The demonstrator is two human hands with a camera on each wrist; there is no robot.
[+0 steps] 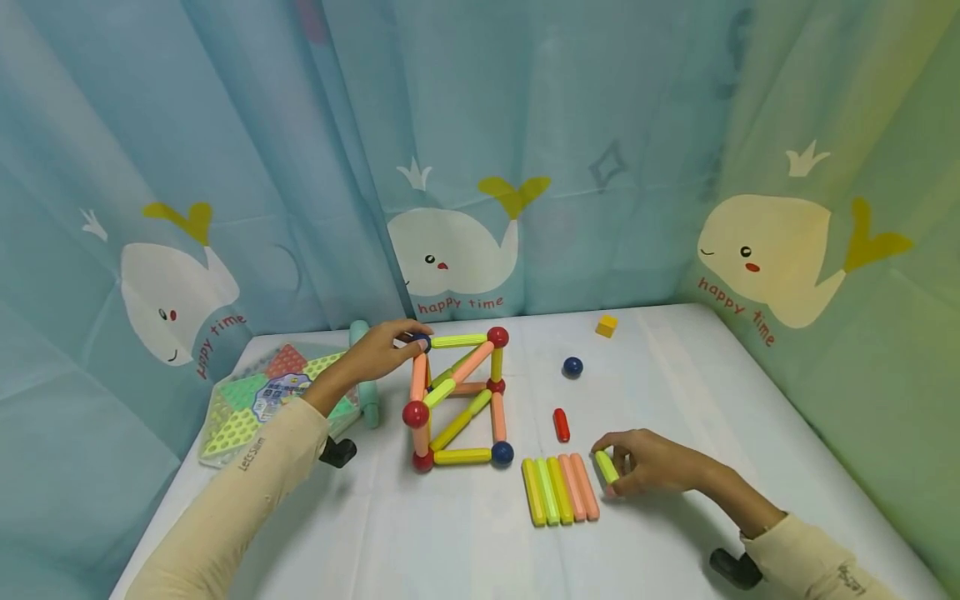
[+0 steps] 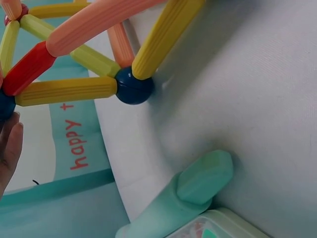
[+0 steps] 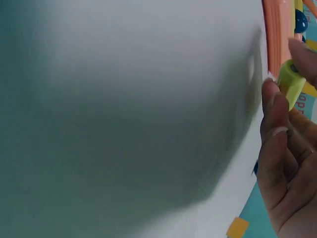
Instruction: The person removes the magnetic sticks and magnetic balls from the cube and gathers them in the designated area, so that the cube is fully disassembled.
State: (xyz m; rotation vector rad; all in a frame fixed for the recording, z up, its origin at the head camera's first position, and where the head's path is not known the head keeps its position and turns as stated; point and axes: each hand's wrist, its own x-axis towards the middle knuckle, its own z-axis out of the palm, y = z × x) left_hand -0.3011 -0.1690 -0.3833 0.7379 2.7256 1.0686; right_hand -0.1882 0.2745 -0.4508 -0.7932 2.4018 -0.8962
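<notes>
Pinching a green rod (image 1: 606,467) in the right hand (image 1: 651,462), just right of the row (image 1: 559,490).
Apparently gripping a blue ball (image 1: 426,342), partly hidden, atop the frame (image 1: 457,428) with the left hand (image 1: 378,350).

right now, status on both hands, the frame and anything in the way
Left hand holding frame at upper blue ball; right hand pinching light-green rod. Frame standing. Loose red rod between frame and right hand, possibly in the way.
</notes>
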